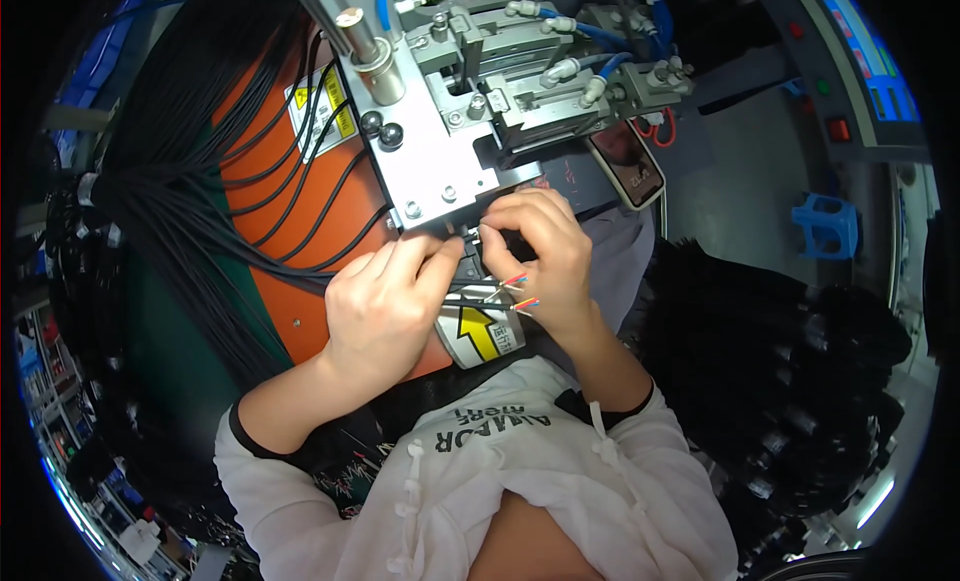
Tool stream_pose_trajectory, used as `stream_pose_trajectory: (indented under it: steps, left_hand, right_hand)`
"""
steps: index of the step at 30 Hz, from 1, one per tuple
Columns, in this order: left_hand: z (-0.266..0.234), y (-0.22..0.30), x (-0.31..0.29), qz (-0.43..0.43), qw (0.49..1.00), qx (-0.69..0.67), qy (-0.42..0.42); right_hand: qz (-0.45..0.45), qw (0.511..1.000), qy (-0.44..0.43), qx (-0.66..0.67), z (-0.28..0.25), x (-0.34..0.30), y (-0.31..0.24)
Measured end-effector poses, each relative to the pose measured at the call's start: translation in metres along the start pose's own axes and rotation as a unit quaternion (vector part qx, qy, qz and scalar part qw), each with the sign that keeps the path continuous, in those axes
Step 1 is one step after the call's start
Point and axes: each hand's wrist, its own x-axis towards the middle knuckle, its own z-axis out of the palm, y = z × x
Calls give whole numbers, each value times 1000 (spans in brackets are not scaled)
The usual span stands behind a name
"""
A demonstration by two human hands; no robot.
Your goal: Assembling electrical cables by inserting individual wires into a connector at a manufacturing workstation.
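1. Centrally, two black cables (485, 303) lay just below the machine's front edge, running out beside the left hand; their stripped ends (520, 280) pointed right, thin coloured wires showing, red and yellow included.
2. Left hand (380, 296): fingers curled, thumb against index finger at the machine edge; couldn't tell what, if anything, was pinched.
3. Right hand (545, 246): fingers bent, thumb and index tips close to a small light piece (475, 236) between the hands; too small to tell if grasped.
4. Metal machine (425, 166) stood just beyond both hands: pale plate, black ball knobs (390, 135), blue hoses toward the back.
5. Nearer the body, below the cable ends: white label with yellow arrow (480, 331).
6. Left side: orange worktop (305, 331), green surface beside it, thick bundle of black cables (165, 206) fanning out over both; warning label (322, 111) by the machine.
7. Right side: phone (628, 161) near the machine, screen lit; farther off, blue stool (826, 226) on the floor, control panel with lit display at upper right.
8. Lower right: dark bundles (770, 371), details blurred. Person wore a white top.
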Motion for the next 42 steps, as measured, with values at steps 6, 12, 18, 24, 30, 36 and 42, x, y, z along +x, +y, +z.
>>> stream_pose_trajectory:
  steps: [6, 12, 18, 24, 30, 36, 42]
  left_hand:
    - [-12, 13, -9, -73, 990, 82, -90]
    - [-14, -1, -4, -62, 995, -35, -76]
    - [-10, -4, 2, 19, 989, -139, 54]
    - [-14, -5, 6, 30, 980, -170, 99]
    - [-12, -6, 1, 48, 973, -192, 117]
    - [-9, -2, 0, 24, 970, -184, 156]
    - [-10, 0, 4, 22, 976, -171, 134]
  right_hand:
    - [155, 973, -44, 165, -12, -3, 8]
    - [-1, 935, -114, 336, -18, -1, 4]
    - [42, 916, -42, 396, -20, 3, -4]
    - [-25, 943, -55, 326, -21, 7, -4]
    - [118, 920, 15, 373, -11, 4, -35]
    - [31, 951, 44, 304, -10, 15, -28]
    - [101, 918, 27, 383, -7, 11, -23]
